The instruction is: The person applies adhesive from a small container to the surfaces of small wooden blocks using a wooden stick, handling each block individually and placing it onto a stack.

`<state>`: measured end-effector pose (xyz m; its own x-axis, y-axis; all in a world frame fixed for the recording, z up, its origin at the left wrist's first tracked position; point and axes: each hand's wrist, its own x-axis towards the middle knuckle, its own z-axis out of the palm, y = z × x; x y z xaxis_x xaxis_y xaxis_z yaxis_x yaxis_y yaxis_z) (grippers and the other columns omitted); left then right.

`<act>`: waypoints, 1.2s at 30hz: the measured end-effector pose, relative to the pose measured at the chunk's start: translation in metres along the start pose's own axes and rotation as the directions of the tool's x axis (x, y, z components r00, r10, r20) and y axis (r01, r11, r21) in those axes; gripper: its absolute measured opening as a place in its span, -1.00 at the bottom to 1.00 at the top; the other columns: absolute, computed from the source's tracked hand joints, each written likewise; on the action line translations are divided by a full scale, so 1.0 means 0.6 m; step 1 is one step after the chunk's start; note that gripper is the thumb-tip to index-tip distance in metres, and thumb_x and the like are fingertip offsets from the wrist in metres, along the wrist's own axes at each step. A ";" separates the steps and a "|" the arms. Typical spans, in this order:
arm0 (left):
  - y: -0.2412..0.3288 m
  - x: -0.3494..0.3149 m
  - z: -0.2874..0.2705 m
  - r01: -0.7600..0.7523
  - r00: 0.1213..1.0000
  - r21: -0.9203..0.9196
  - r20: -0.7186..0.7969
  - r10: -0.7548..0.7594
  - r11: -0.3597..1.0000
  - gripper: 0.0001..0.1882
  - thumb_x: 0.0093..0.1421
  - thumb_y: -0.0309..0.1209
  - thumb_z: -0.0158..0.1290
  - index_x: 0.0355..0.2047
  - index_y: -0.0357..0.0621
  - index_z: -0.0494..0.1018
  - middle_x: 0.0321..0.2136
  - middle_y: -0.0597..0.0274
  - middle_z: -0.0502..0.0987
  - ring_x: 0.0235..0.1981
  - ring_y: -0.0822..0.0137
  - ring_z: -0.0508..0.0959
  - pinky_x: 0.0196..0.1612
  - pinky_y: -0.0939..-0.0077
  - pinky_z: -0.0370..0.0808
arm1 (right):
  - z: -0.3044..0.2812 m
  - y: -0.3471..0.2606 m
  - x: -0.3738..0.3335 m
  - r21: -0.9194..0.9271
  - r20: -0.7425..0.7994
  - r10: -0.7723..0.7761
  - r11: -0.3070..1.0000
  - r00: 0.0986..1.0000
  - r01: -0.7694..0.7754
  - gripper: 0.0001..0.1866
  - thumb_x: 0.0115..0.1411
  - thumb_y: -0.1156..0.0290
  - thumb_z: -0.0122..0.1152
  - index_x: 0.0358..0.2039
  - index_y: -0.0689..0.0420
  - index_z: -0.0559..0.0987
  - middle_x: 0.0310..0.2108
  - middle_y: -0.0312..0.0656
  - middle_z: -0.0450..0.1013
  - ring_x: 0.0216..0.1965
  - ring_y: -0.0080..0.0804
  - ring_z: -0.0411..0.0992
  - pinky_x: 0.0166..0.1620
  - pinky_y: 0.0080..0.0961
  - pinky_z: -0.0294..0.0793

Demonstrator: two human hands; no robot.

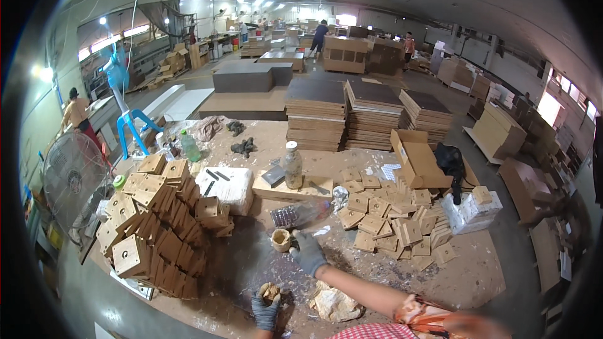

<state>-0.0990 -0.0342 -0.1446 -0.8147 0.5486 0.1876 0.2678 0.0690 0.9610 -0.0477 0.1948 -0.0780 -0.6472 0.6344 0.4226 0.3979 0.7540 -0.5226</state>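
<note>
Left hand: grey-gloved left hand (266,312), lower centre of the frame; fingers curled up around a small crumpled tan wad (271,291), pinching it near the fingertips.
Left pose: hand upright from the lower edge, wrist short in view, fingertips toward the top of the frame.
Right hand: grey-gloved right hand (308,255), centre of the frame, at the right side of a small round tan cup (280,248); cannot tell whether the fingers pinch its rim or merely rest against it.
Right pose: bare right forearm (364,292) stretched from the lower right, below an orange patterned sleeve (427,314); hand reaching up and leftward, palm seemingly down.
Cup: standing on the paint-spotted brown tabletop (389,289), between the two block groups; presumably set there for easy reach by either hand.
Cloth: crumpled cream sheet (336,302), lower centre, right of the left hand; apparently kept close at hand.
Left blocks: square tan wooden blocks with holes (130,257), piled in leaning rows; likely stacked to save space.
Right blocks: loose heap of flat tan wooden blocks (375,229), right of centre; seemingly spread within the right arm's reach.
Bottle: clear plastic bottle (301,215) on its side, above the cup.
</note>
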 end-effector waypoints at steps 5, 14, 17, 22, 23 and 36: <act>0.064 -0.007 0.021 -0.039 0.996 -0.555 0.045 0.077 0.831 -0.51 0.01 -0.66 0.16 -0.02 -0.26 0.33 -0.30 0.25 0.47 -0.21 0.37 0.48 -0.05 0.53 0.44 | -0.057 -0.014 -0.170 0.673 0.536 0.018 0.593 0.844 -0.441 -0.52 0.25 0.23 0.10 0.10 0.21 0.30 -0.08 -0.18 0.40 -0.09 -0.42 0.37 -0.04 -0.55 0.40; 0.212 -0.071 0.129 0.192 0.956 -0.515 0.291 -0.041 0.835 -0.47 0.11 -0.39 0.18 0.07 -0.25 0.30 -0.06 0.17 0.46 -0.05 0.32 0.45 0.05 0.45 0.37 | -0.162 -0.049 -0.284 0.820 0.573 0.238 -0.180 0.784 -0.544 -0.76 0.29 0.31 0.03 -0.11 0.14 0.49 -0.25 -0.28 0.49 -0.22 -0.50 0.47 -0.05 -0.53 0.48; 0.200 -0.082 0.145 0.387 0.826 -0.528 0.563 -0.030 0.756 -0.45 0.09 -0.34 0.21 0.06 -0.25 0.31 -0.10 0.16 0.47 -0.08 0.34 0.46 0.00 0.50 0.40 | -0.169 -0.042 -0.317 0.823 0.550 0.413 -0.416 0.726 -0.387 -0.77 0.31 0.31 0.01 -0.13 0.15 0.48 -0.24 -0.25 0.47 -0.21 -0.45 0.46 -0.08 -0.50 0.51; 0.177 -0.080 0.148 0.040 0.738 -0.174 0.669 0.088 0.984 -0.42 0.01 -0.24 0.27 -0.02 -0.29 0.40 -0.15 0.05 0.47 -0.18 0.20 0.47 -0.06 0.40 0.40 | -0.202 -0.039 -0.354 0.748 0.470 0.304 -0.636 0.828 -0.191 -0.67 0.31 0.28 -0.01 0.00 0.20 0.39 -0.16 -0.17 0.45 -0.18 -0.38 0.46 -0.07 -0.46 0.51; 0.182 -0.080 0.145 -0.127 0.701 -0.139 0.688 0.188 0.982 -0.38 -0.01 -0.22 0.28 0.01 -0.29 0.39 -0.13 0.02 0.46 -0.16 0.16 0.46 -0.04 0.37 0.39 | -0.212 -0.041 -0.361 0.789 0.463 0.355 -0.582 0.812 -0.196 -0.66 0.31 0.29 0.00 0.01 0.20 0.39 -0.16 -0.17 0.45 -0.17 -0.37 0.46 -0.08 -0.45 0.50; 0.209 -0.006 0.072 0.227 0.768 -0.224 0.640 -0.032 0.948 -0.63 0.23 -0.40 0.04 0.04 -0.20 0.39 -0.07 0.24 0.50 -0.08 0.39 0.46 0.00 0.52 0.38 | -0.358 0.198 -0.548 0.724 -0.658 0.717 0.686 0.230 -0.070 -0.78 0.28 0.30 0.03 -0.16 0.14 0.48 -0.28 -0.33 0.37 -0.23 -0.57 0.33 -0.12 -0.56 0.38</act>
<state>-0.0405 0.0084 -0.0335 -0.3053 0.9521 -0.0168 -0.0462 0.0028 0.9989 0.3521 0.1124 -0.1201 0.5644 0.7985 0.2095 -0.1526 0.3503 -0.9241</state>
